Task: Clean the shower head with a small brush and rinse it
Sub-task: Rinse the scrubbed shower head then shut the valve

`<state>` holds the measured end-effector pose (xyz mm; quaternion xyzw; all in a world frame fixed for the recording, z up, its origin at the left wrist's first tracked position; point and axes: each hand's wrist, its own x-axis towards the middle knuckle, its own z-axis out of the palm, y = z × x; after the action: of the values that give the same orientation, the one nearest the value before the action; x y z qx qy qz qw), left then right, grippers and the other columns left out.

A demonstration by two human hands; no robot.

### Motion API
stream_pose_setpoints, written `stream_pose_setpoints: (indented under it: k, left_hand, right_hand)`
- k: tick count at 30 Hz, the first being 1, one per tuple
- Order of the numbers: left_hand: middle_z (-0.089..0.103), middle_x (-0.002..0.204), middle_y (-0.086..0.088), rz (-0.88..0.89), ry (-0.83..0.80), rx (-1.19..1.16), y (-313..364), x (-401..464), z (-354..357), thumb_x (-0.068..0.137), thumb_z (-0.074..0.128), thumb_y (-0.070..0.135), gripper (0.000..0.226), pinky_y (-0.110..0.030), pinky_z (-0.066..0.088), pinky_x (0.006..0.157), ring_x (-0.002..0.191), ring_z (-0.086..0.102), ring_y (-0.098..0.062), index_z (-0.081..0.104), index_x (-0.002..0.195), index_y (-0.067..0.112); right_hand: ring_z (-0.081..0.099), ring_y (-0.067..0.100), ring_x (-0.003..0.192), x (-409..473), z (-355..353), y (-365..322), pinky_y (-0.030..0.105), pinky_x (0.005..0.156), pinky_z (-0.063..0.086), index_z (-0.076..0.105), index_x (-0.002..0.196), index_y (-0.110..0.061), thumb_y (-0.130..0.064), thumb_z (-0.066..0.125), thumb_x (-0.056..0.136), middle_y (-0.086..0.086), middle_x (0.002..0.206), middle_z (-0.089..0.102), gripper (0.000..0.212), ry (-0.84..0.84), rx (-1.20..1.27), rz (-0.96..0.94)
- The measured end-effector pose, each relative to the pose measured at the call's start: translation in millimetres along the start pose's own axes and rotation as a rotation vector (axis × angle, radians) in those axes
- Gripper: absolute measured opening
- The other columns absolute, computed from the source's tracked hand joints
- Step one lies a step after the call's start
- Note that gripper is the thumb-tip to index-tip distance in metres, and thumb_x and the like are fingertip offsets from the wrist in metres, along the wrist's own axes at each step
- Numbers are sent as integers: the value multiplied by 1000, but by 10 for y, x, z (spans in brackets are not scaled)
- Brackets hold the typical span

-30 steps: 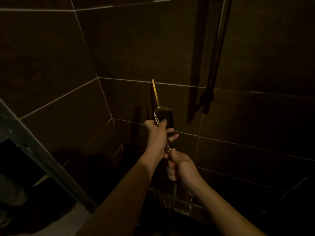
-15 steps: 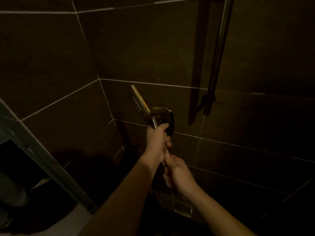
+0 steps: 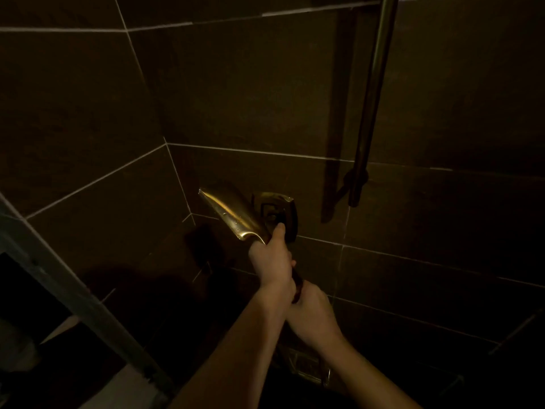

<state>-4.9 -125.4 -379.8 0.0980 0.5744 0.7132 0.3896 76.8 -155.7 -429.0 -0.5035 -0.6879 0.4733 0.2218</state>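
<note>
below and left of the wall bracket (image 3: 277,214), the shower head (image 3: 233,215) slants up-left from the nearer left hand (image 3: 272,261), which grips its handle; the right hand (image 3: 312,314) grips lower down. no brush visible.

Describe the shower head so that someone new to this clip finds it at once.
Start at the corner of the dark tiled wall, left of the vertical rail. Above both hands, the shower head juts up-left from the left hand. It alone gleams gold.

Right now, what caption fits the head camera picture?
Both hands, left hand above right hand, grip a shiny shower head.
</note>
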Motion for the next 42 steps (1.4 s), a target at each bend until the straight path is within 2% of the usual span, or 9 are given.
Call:
stream_pose_setpoints:
  k: [3,13,20,22,25,29,35,40,42]
  left_hand:
    - [44,52,4,-22,-9,-12,28,-55,20,95,68,35,27,-24,34,39,39,38,-8,63,91,9]
    - [32,50,4,-177,-489,20,147,88,-202,91,69,46,49,-23,25,40,39,29,-9,46,56,21]
    - [64,76,-4,130,-133,287,30,141,-221,88,76,34,32,-26,52,51,54,61,-10,64,114,19]
    - [62,68,0,97,-54,282,31,211,-305,91,74,28,26,-23,46,44,46,55,-7,65,111,16]
    - [52,55,5,27,-36,237,102,355,-502,96,65,18,13,-22,37,39,40,44,-6,63,107,12]
    - [48,50,4,23,-12,247,163,559,-838,99,59,12,7,-24,35,40,40,42,-9,58,100,5]
    - [51,51,2,49,36,258,156,786,-1172,96,63,12,5,-25,41,43,42,46,-10,64,99,8]
    - [55,56,-5,52,100,265,138,1002,-1273,96,67,23,16,-27,50,58,50,54,-15,69,97,7]
    - [56,57,-6,53,98,267,171,1139,-1301,95,68,26,22,-28,50,62,52,56,-15,70,94,4]
  right_hand:
    - [54,12,49,-4,8,17,31,48,40,63,63,-16,-27,63,86,-4,53,59,26,30,138,36]
    - [44,7,44,-51,92,-19,24,47,35,63,66,-21,-20,61,90,-5,53,52,24,-85,342,103]
    - [60,6,52,13,342,-113,19,46,44,65,77,-16,-20,60,92,-1,68,68,16,120,260,2]
    - [67,5,64,33,427,-97,23,57,56,64,91,-24,-25,61,92,-3,78,71,4,-2,210,-34]
    - [65,1,94,119,453,13,31,83,56,54,111,-40,-34,68,84,-12,105,67,31,-307,44,-139]
    - [57,9,106,504,146,89,27,83,47,52,112,-39,-60,70,71,-10,119,55,50,-561,18,-3]
    - [57,17,89,1727,96,59,31,74,42,53,109,-22,-49,50,95,-2,102,58,31,-209,-88,93]
    - [55,19,67,2586,208,-19,30,58,39,59,102,-13,-36,48,99,8,88,59,25,-117,-176,143]
    - [58,25,77,2817,263,-46,35,65,44,57,101,-11,-36,49,99,12,94,60,27,-58,-173,184]
